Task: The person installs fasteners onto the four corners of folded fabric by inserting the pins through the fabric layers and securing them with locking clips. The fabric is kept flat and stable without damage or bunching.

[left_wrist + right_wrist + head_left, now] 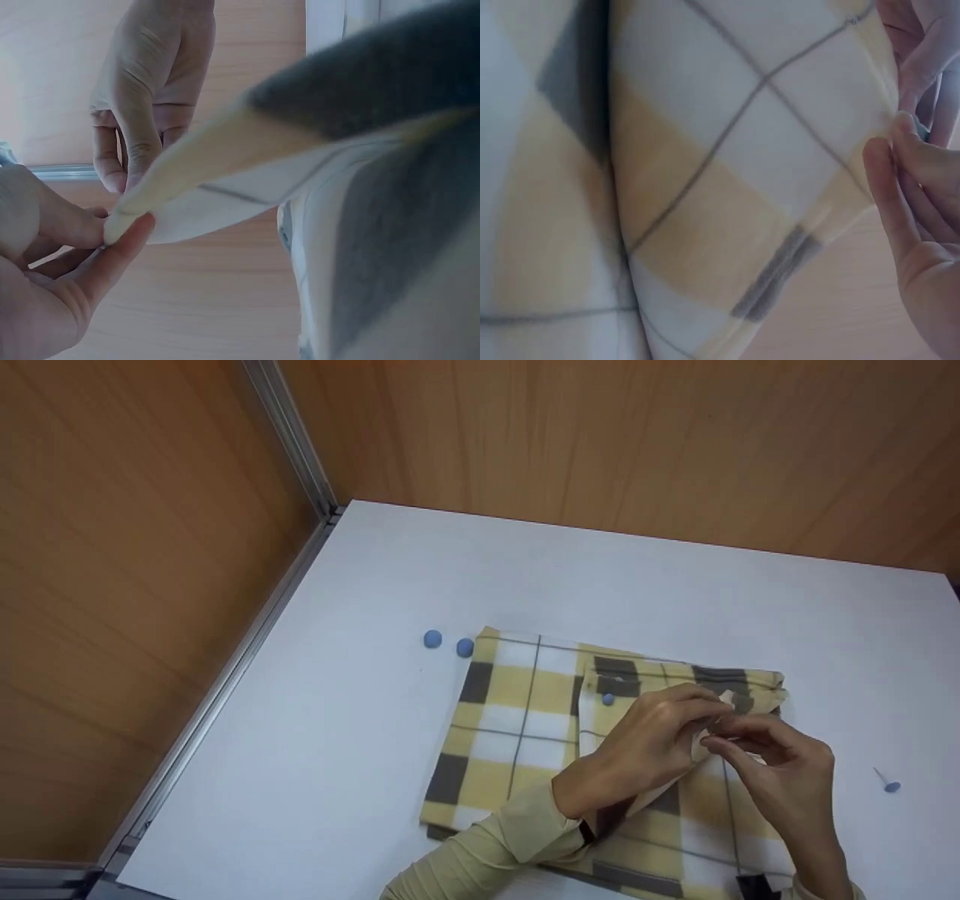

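A yellow, white and grey plaid cloth [517,697] lies folded on the white table, its front layer partly lifted. My left hand [660,735] pinches the raised edge of the plaid cloth [217,195], seen close up in the left wrist view. My right hand [784,765] meets it from the right, thumb and fingertips pinching the same edge. In the right wrist view a small blue-green thing [921,132] shows behind the right fingertips, mostly hidden by them. A blue pin head [608,699] sits on the cloth left of the hands.
Two blue round-headed pieces [433,639] lie on the table [300,720] by the cloth's upper left corner. Off to the right is a blue-headed pin [892,787], its thin shaft visible. Wood panels [600,450] stand behind and at the left, with a metal rail [225,690] alongside.
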The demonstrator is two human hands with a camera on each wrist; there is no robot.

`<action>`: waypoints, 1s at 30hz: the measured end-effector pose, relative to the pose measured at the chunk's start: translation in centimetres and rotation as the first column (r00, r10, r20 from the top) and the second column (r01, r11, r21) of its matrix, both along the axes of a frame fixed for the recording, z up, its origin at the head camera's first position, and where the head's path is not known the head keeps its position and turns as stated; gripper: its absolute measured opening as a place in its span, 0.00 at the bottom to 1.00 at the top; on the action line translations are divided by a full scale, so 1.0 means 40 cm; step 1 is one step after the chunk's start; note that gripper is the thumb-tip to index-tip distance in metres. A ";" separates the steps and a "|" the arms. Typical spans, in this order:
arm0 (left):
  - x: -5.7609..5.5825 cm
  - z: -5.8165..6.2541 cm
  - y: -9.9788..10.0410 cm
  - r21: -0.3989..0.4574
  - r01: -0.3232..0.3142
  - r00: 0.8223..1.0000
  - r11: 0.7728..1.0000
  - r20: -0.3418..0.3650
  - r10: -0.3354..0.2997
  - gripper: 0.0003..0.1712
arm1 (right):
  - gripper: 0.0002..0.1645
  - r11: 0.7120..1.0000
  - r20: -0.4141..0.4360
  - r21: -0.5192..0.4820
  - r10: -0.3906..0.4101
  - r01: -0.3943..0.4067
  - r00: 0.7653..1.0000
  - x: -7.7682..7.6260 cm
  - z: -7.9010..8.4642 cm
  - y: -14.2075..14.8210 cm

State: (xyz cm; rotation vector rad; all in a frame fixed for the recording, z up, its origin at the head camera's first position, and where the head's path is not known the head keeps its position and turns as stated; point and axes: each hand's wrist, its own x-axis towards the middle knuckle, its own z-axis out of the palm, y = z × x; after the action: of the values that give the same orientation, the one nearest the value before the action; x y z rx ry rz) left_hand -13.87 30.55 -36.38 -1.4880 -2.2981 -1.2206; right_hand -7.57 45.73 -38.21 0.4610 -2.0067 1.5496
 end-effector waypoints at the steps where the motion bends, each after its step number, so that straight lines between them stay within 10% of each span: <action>1: 0.001 -0.001 0.001 0.010 -0.007 1.000 1.000 0.002 0.007 0.15 | 0.17 1.000 -0.010 -0.003 0.007 -0.007 1.000 -0.001 -0.002 -0.002; 8: 0.010 -0.009 0.004 0.058 -0.028 0.999 0.998 0.024 0.027 0.14 | 0.15 0.981 -0.093 -0.122 0.139 -0.150 0.986 -0.006 -0.019 0.002; 19: 0.000 -0.005 -0.004 0.053 -0.012 0.999 0.999 0.041 0.010 0.16 | 0.35 0.998 0.009 0.041 0.055 -0.055 0.998 -0.016 -0.028 0.005; 30: -0.001 -0.014 -0.002 0.066 0.021 0.997 0.998 0.074 -0.026 0.15 | 0.18 0.997 0.010 0.015 0.071 -0.071 0.997 -0.026 -0.034 0.023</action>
State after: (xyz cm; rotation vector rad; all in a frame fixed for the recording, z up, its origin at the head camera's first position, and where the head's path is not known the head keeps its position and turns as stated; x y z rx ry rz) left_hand -13.89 30.48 -36.96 -1.4757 -2.2694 -1.3659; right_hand -8.60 46.63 -39.58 0.5370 -2.0307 1.5832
